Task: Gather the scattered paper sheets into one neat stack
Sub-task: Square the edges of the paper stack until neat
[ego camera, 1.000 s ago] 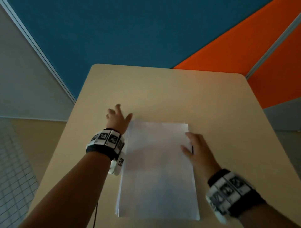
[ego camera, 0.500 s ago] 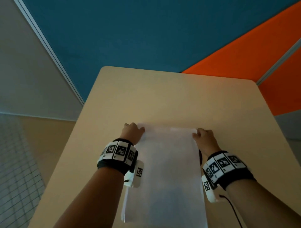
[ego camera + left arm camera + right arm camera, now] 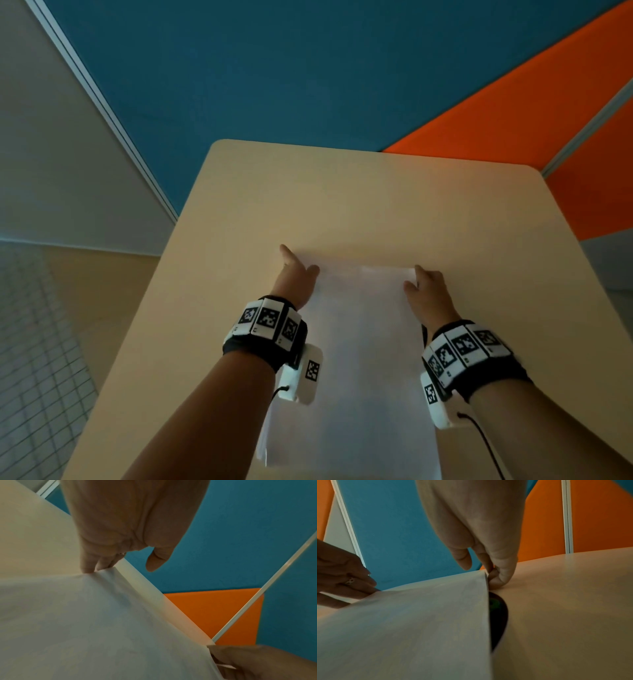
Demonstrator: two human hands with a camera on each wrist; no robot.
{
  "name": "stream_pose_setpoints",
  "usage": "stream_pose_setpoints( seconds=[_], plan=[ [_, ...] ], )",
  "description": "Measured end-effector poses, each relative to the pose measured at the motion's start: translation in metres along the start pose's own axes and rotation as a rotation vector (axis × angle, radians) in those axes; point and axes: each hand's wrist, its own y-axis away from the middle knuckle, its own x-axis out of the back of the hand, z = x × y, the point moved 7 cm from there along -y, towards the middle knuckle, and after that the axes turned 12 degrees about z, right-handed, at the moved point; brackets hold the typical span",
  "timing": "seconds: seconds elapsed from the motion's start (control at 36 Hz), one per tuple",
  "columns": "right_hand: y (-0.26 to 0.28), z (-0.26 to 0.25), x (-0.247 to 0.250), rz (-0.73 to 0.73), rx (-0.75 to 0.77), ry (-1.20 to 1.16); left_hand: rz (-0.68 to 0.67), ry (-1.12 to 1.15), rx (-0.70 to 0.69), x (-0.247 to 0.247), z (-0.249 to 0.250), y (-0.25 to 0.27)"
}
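A stack of white paper sheets (image 3: 366, 342) lies lengthwise on the beige table (image 3: 342, 198), between my forearms. My left hand (image 3: 296, 274) is at its far left corner. In the left wrist view the fingertips (image 3: 89, 566) press against the stack's edge (image 3: 85, 615) and the thumb hangs free. My right hand (image 3: 419, 281) is at the far right corner. In the right wrist view its fingers (image 3: 498, 577) curl in under the paper's edge (image 3: 411, 622), which is raised off the table with a dark gap below. The thumb hovers above.
A blue partition (image 3: 274, 68) and orange panels (image 3: 548, 120) stand behind the table's far edge. Tiled floor (image 3: 34, 359) shows past the left edge. Bare tabletop lies beyond and on both sides of the stack. Thin cables hang from my wrist cameras.
Both hands slid forward from the stack's sides to its far corners. The right edge of the paper has come up off the table. My left index finger now points outward.
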Motion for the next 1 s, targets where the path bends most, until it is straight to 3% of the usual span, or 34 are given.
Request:
stream_pose_setpoints(
  seconds=[0.19, 0.31, 0.44, 0.53, 0.67, 1.0],
  plan=[
    [-0.003, 0.003, 0.005, 0.054, 0.003, 0.007, 0.067, 0.017, -0.014, 0.006, -0.004, 0.002],
    [0.002, 0.0, 0.003, 0.011, 0.061, 0.034, 0.042, -0.034, -0.064, 0.007, -0.003, 0.003],
    [0.016, 0.019, 0.018, 0.065, -0.032, -0.058, 0.063, -0.186, -0.109, 0.026, -0.005, 0.014],
    [0.044, 0.039, 0.02, -0.004, 0.001, -0.032, 0.028, -0.306, -0.143, 0.042, -0.02, 0.031],
    [0.088, 0.067, 0.02, -0.071, 0.083, 0.03, -0.075, -0.454, -0.04, 0.051, -0.071, 0.065],
    [0.147, 0.078, -0.001, -0.205, 0.105, 0.123, -0.14, -0.217, -0.066, 0.026, -0.105, 0.131]
  ],
)
